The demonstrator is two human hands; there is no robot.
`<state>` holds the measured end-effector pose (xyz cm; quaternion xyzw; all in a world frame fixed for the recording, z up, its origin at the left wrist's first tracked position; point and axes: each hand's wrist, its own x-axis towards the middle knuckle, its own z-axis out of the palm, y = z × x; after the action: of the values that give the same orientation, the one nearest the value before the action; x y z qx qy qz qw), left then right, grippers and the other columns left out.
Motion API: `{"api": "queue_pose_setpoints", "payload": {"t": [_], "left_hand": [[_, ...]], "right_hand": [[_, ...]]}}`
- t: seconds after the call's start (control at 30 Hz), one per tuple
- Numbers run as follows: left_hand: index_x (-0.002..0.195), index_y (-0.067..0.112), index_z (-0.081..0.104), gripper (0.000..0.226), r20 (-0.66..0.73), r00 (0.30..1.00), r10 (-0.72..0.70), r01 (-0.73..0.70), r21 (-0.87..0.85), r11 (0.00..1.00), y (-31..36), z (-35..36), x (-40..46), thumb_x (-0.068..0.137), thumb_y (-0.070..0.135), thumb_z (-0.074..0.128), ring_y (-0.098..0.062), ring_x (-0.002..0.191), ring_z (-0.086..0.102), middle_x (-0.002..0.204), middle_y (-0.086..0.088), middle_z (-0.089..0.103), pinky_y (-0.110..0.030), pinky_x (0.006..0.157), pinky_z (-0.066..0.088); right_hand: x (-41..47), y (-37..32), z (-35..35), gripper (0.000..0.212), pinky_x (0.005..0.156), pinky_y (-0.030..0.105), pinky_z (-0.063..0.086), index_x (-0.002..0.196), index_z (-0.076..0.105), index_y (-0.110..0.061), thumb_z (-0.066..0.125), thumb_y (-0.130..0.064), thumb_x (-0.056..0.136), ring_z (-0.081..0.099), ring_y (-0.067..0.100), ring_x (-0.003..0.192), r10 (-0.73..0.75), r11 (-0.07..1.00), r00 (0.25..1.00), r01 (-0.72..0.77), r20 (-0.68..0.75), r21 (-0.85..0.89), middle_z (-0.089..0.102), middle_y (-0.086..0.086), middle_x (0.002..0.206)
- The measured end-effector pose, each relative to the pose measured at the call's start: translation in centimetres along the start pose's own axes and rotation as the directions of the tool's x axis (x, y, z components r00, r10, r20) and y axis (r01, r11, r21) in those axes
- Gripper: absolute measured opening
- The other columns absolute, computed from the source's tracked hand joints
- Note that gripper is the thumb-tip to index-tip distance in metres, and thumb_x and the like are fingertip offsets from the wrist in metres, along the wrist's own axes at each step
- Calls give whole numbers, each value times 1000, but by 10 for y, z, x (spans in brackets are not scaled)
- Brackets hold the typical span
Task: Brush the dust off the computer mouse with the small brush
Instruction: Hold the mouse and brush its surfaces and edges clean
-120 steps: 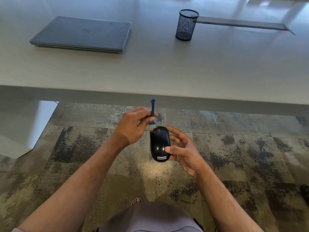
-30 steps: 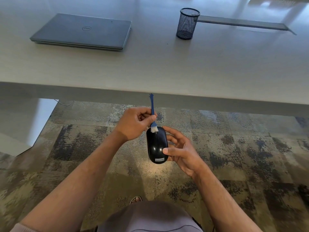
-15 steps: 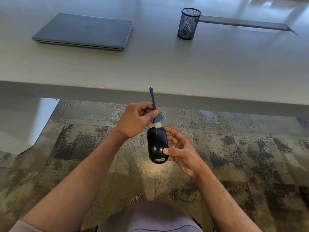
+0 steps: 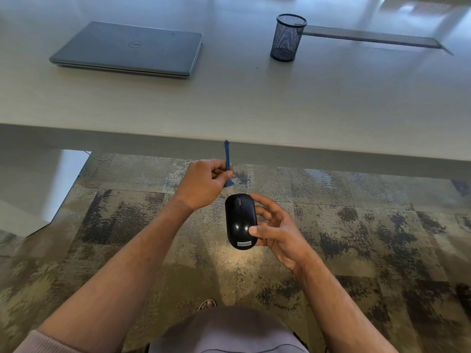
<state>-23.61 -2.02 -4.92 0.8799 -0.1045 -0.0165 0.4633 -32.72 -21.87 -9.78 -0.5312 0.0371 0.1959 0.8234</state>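
A glossy black computer mouse (image 4: 239, 220) with a Lenovo label is held in the air over the carpet, in front of the table edge. My right hand (image 4: 276, 231) grips it from the right side, thumb on its top near the rear. My left hand (image 4: 205, 183) pinches a small blue brush (image 4: 227, 164), its thin handle pointing up. The brush head hangs just above and beyond the mouse's front end, and its pale bristles are blurred.
A long pale table (image 4: 254, 103) spans the view ahead. On it lie a closed grey laptop (image 4: 130, 49) at the left and a black mesh pen cup (image 4: 288, 38) at the right, beside a grey cable slot cover (image 4: 369, 39). Patterned carpet (image 4: 369, 238) lies below.
The brush has swept forward off the mouse's front end and lifted slightly; earlier its bristles lay on the top near the scroll wheel. My right hand keeps the mouse nearly still.
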Motion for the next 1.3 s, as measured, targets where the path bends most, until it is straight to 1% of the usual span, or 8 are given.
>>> {"api": "queue_pose_setpoints", "payload": {"t": [0.17,0.27,0.37,0.73,0.9,1.03,1.17,1.3], "left_hand": [[90,30,71,9,19,997,69,-65,-146,987,20,-4,-9,90,21,69,-1,66,67,72,12,70,-13,60,51],[95,22,74,7,180,972,148,-134,-89,987,32,-1,-15,89,23,69,-4,73,68,80,11,72,-13,68,53],[96,19,74,10,270,947,174,-181,2,983,36,3,-17,90,25,69,3,77,65,80,14,70,-6,72,47],[101,19,73,11,-21,997,81,-78,111,991,26,6,-9,93,22,66,10,75,60,79,19,63,2,68,42],[96,25,73,7,82,988,132,-130,-33,991,36,6,-18,90,24,69,3,78,65,83,16,70,-9,73,50],[98,26,73,10,180,972,150,-154,9,988,37,10,-21,90,28,69,7,83,63,85,20,68,-8,76,45],[95,23,74,9,119,986,120,-126,42,991,29,10,-19,90,27,68,7,83,62,85,16,69,-8,74,42],[94,23,74,8,32,995,91,-93,70,993,19,7,-16,91,27,68,7,79,62,81,16,68,-2,68,43]], "right_hand": [[2,1,1,80,72,46,60,134,61,-23,84,-4,60,71,30,100,0,1000,1000,0,-16,-19,71,5,119],[3,3,2,74,81,54,56,130,64,-28,81,2,64,71,31,101,-7,1000,1000,7,-21,-23,73,3,115],[4,3,4,72,79,51,56,122,69,-36,86,-5,59,71,28,96,-9,1000,1000,9,-13,-12,73,1,110],[-2,2,4,85,75,49,59,134,59,-22,86,-7,56,70,32,102,1,1000,1000,-1,-24,-18,71,6,118],[-1,2,5,75,77,51,58,135,57,-18,78,4,66,69,33,101,3,1000,1000,-4,-27,-24,68,7,117],[0,3,8,77,84,59,55,137,56,-16,79,3,66,67,36,105,2,1000,1000,-3,-31,-29,62,12,121],[0,2,7,72,72,45,60,125,66,-30,83,0,61,71,30,100,5,1000,1000,-5,-19,-5,72,2,113],[-1,4,7,78,69,43,61,132,62,-25,83,0,61,71,30,99,11,1000,1000,-11,-11,-10,70,6,118]]}}
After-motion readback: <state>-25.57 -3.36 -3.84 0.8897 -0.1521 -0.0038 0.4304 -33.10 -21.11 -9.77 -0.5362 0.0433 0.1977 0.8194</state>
